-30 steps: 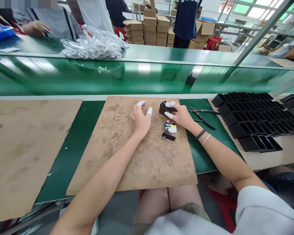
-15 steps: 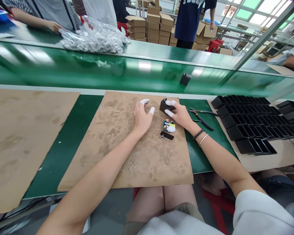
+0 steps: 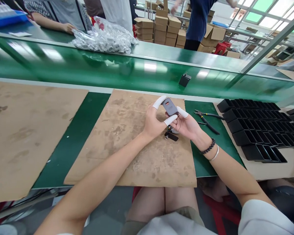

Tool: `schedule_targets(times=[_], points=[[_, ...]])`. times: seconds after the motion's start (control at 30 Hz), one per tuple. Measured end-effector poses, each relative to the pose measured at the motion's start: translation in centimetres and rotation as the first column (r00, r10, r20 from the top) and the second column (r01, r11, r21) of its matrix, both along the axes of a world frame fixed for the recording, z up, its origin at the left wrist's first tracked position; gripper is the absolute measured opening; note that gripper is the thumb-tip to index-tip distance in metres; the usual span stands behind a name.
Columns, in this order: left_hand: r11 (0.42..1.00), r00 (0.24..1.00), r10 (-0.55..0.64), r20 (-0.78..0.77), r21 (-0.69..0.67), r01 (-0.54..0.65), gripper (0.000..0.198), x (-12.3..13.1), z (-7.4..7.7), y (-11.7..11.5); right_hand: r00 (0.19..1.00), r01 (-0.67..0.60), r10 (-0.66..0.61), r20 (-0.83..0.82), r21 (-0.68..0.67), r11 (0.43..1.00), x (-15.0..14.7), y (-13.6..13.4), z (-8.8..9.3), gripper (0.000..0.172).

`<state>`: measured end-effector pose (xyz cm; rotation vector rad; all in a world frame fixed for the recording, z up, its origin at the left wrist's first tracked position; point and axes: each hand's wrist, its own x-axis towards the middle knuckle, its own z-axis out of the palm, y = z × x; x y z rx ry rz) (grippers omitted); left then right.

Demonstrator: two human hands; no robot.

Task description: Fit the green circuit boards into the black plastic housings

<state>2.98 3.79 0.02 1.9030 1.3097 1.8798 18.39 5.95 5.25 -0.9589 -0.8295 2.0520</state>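
A black charger block with a small orange-lined port on its face is held between my two hands above the cardboard sheet. My left hand, with white finger cots on thumb and forefinger, pinches its upper left and lower edges. From the right, my right hand grips its side, a white cot on one finger. Partly hidden beneath that hand lie a small circuit board and a black cover piece with metal prongs.
Pliers lie on the green bench right of the cardboard. Rows of black open casings stand farther right. Another black charger rests on the green belt ahead. Across it, a person's hand is beside clear plastic bags.
My right hand has lifted the charger block off the cardboard and turned its port face up. My left hand has moved right and taken hold of it too.
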Motion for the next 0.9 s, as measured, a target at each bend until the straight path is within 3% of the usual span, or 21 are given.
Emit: schedule_targets(times=[0.23,0.33,0.47,0.57,0.67,0.77,0.9], points=[[0.996,0.948,-0.060,0.311,-0.047,0.079,0.066,0.9,1.3,-0.9,1.000,0.023,-0.023,-0.016,0.035,0.999,-0.3,-0.4,-0.1,0.030],[0.976,0.869,-0.112,0.481,-0.109,0.186,0.063,1.3,1.8,-1.2,0.994,0.101,-0.098,-0.044,0.068,0.993,-0.6,-0.4,-0.7,0.022],[0.926,0.709,-0.117,0.696,-0.182,0.331,0.058,1.3,2.7,-1.3,0.979,0.200,-0.193,-0.059,0.175,0.964,-0.6,-0.5,-0.8,0.013],[0.834,0.524,-0.102,0.846,-0.215,0.509,0.043,0.9,3.3,-0.9,0.970,0.238,-0.243,0.022,0.136,0.962,-0.4,-0.3,0.1,0.025],[0.653,0.338,-0.011,0.941,-0.249,0.716,0.031,0.2,3.6,-0.5,0.959,0.267,-0.264,0.098,-0.013,0.964,0.0,0.2,1.1,0.036],[0.546,0.254,0.103,0.962,-0.268,0.793,0.028,-0.3,3.9,-0.3,0.973,0.227,-0.219,0.068,-0.154,0.962,0.3,0.4,1.6,0.045],[0.498,0.184,0.173,0.968,-0.247,0.832,0.029,-0.5,3.9,-0.2,0.983,0.162,-0.180,-0.027,-0.320,0.934,0.6,0.5,1.5,0.047]])
